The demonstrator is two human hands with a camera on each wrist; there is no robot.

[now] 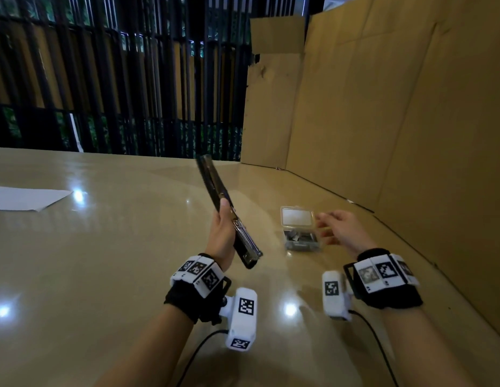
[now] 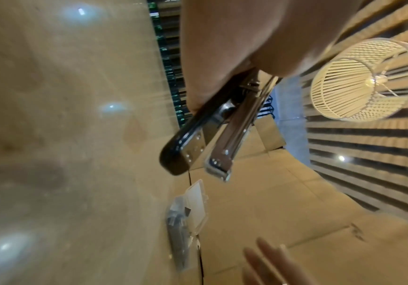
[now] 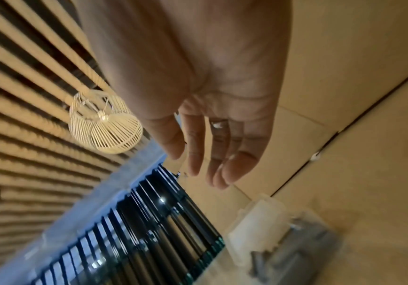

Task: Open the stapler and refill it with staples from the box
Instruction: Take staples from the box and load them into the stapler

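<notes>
My left hand (image 1: 222,233) grips a black stapler (image 1: 228,210) above the table, near its hinge. The stapler is swung wide open: the black top arm points up and away, the metal magazine (image 1: 246,244) and base point back at me. In the left wrist view the magazine (image 2: 232,135) and the black base (image 2: 186,146) stand slightly apart. A clear plastic staple box (image 1: 300,230) lies on the table with its lid up and grey staple strips inside. My right hand (image 1: 336,227) hovers just right of the box, fingers straight and holding nothing (image 3: 212,150).
A white paper sheet (image 1: 25,198) lies at the table's far left. Tall cardboard panels (image 1: 396,121) wall in the right side and back right. Black vertical bars (image 1: 117,79) stand beyond the table's far edge. A wicker lamp (image 2: 359,81) hangs overhead.
</notes>
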